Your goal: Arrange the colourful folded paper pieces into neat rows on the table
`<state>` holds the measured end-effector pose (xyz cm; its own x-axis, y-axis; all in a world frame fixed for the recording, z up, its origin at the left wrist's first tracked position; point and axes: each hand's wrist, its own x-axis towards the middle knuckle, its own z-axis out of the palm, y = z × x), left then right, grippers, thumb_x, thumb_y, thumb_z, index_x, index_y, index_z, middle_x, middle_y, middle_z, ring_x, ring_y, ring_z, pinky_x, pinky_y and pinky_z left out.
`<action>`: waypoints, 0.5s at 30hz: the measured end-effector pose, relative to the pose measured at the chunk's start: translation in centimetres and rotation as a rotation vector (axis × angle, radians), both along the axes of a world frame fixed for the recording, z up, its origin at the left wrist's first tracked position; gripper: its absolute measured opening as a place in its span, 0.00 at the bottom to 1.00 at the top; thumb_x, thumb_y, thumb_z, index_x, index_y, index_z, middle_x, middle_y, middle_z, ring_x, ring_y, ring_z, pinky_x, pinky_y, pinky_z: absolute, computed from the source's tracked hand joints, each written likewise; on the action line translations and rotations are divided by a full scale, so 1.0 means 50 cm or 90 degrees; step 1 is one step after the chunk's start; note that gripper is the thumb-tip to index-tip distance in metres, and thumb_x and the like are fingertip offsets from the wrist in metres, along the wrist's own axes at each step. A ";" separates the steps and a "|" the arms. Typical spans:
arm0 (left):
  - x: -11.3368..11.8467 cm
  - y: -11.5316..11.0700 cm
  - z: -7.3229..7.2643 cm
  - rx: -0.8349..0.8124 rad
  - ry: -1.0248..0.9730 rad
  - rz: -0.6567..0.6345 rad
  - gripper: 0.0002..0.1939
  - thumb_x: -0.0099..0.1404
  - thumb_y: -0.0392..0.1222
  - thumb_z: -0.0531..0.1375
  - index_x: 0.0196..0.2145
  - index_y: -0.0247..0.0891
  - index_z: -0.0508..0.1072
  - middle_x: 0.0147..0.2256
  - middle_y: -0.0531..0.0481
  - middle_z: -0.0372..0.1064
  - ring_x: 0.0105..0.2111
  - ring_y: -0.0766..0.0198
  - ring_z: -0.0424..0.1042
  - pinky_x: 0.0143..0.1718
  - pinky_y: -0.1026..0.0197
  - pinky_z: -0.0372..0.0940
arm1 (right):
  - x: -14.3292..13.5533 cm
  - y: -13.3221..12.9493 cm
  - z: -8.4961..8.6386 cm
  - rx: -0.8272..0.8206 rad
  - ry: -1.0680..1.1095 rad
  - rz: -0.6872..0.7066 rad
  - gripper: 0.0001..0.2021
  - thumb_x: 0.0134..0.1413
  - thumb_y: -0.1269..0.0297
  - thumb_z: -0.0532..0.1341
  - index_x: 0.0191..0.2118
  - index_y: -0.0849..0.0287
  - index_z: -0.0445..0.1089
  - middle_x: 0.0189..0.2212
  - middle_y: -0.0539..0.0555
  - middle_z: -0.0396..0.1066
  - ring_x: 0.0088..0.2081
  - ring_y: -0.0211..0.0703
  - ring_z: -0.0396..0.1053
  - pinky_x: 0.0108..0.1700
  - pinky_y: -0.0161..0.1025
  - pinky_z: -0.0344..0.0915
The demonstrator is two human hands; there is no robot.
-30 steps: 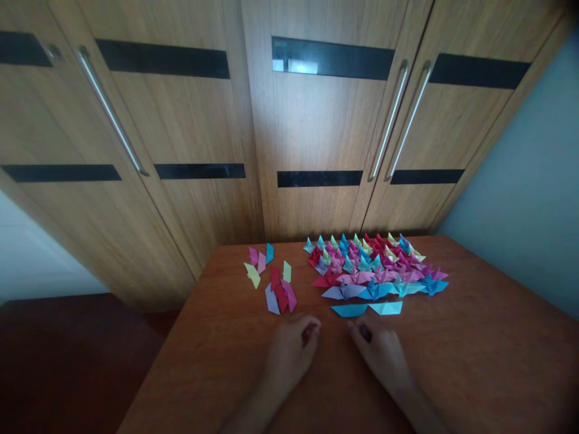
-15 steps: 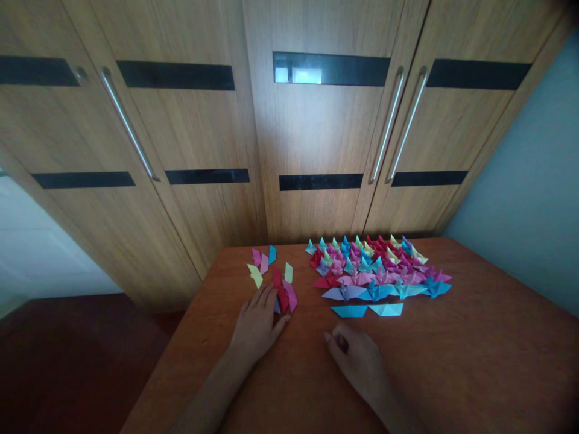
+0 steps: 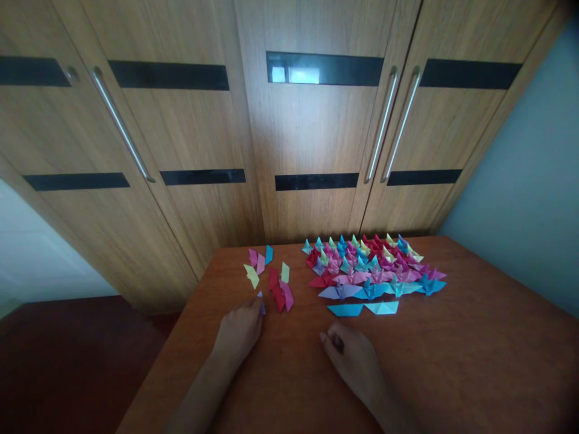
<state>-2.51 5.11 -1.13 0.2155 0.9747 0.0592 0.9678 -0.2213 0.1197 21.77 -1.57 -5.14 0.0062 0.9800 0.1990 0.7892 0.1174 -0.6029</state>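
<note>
My left hand (image 3: 239,328) is low over the table's left part, fingers closed around a small purple folded paper piece (image 3: 263,307), mostly covered by the fingertips. Just right of it lie red paper pieces (image 3: 278,298) and a magenta paper piece (image 3: 286,295), side by side. My right hand (image 3: 355,358) rests on the table in a loose fist, with a dark hollow between thumb and curled fingers and nothing seen in it. Ahead of that hand lie a blue folded paper piece (image 3: 345,310) and a light turquoise folded paper piece (image 3: 382,308), end to end.
Rows of colourful paper cranes (image 3: 371,290) stand on the right half of the brown table (image 3: 289,374). Yellow, pink, blue and pale green paper pieces (image 3: 252,276) lie at the far left. A wooden wardrobe (image 3: 312,132) rises behind the table's far edge.
My left hand has drawn back and to the left from the red and magenta pieces, taking the purple paper piece along. My right hand stays curled in nearly the same place.
</note>
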 end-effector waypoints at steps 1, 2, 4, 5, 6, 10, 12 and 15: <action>-0.007 0.003 0.001 0.000 -0.018 0.011 0.14 0.64 0.38 0.48 0.44 0.40 0.69 0.40 0.41 0.72 0.38 0.53 0.72 0.37 0.56 0.64 | 0.000 0.000 -0.001 0.004 0.001 -0.001 0.14 0.56 0.58 0.53 0.22 0.57 0.62 0.18 0.47 0.65 0.22 0.36 0.63 0.25 0.33 0.49; -0.013 0.006 0.003 0.008 -0.046 0.018 0.14 0.65 0.39 0.48 0.44 0.41 0.70 0.41 0.42 0.72 0.38 0.54 0.72 0.38 0.56 0.64 | 0.000 0.000 -0.001 0.006 0.001 -0.002 0.14 0.56 0.58 0.53 0.22 0.57 0.62 0.18 0.47 0.65 0.22 0.36 0.63 0.25 0.33 0.49; -0.024 0.012 0.009 0.051 -0.128 0.022 0.14 0.65 0.41 0.48 0.42 0.41 0.72 0.42 0.44 0.72 0.39 0.55 0.72 0.40 0.57 0.64 | 0.000 0.001 -0.002 0.005 0.002 0.000 0.14 0.56 0.58 0.53 0.22 0.57 0.61 0.18 0.47 0.65 0.22 0.36 0.62 0.25 0.33 0.50; -0.026 0.014 0.012 0.082 -0.182 0.025 0.14 0.64 0.42 0.49 0.40 0.41 0.73 0.42 0.44 0.72 0.40 0.56 0.71 0.42 0.57 0.64 | 0.000 0.000 -0.001 0.002 0.005 0.002 0.14 0.56 0.58 0.53 0.22 0.57 0.61 0.18 0.47 0.65 0.22 0.36 0.62 0.25 0.33 0.50; -0.026 0.014 0.016 0.107 -0.245 0.032 0.13 0.63 0.43 0.51 0.39 0.40 0.74 0.41 0.45 0.72 0.40 0.56 0.71 0.43 0.57 0.63 | -0.001 0.000 -0.001 0.000 0.010 0.004 0.14 0.56 0.58 0.53 0.22 0.57 0.61 0.19 0.47 0.65 0.22 0.36 0.62 0.25 0.33 0.50; 0.011 0.001 0.028 0.029 -0.596 0.101 0.15 0.58 0.49 0.57 0.37 0.37 0.75 0.33 0.46 0.75 0.34 0.57 0.72 0.38 0.57 0.65 | 0.000 -0.002 0.005 0.007 0.072 0.005 0.16 0.57 0.56 0.52 0.22 0.57 0.60 0.18 0.47 0.64 0.22 0.36 0.62 0.26 0.33 0.52; 0.047 -0.014 0.028 -0.091 -0.768 0.103 0.18 0.55 0.52 0.61 0.36 0.35 0.75 0.29 0.47 0.75 0.30 0.59 0.72 0.34 0.59 0.66 | 0.001 -0.006 0.011 0.015 0.135 0.005 0.17 0.58 0.54 0.52 0.22 0.57 0.61 0.18 0.47 0.63 0.22 0.36 0.62 0.26 0.33 0.53; 0.108 -0.042 0.021 -0.222 -0.907 0.106 0.18 0.51 0.51 0.65 0.33 0.33 0.76 0.26 0.47 0.74 0.28 0.61 0.72 0.31 0.63 0.65 | 0.004 -0.012 0.024 0.016 0.255 0.028 0.17 0.58 0.51 0.51 0.26 0.57 0.64 0.20 0.48 0.65 0.24 0.37 0.63 0.26 0.32 0.57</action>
<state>2.89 2.99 -0.07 0.0649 0.9911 -0.1166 0.0011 0.1168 0.9932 21.94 -2.18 -3.93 0.0462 0.9759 0.2135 0.4862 0.1647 -0.8582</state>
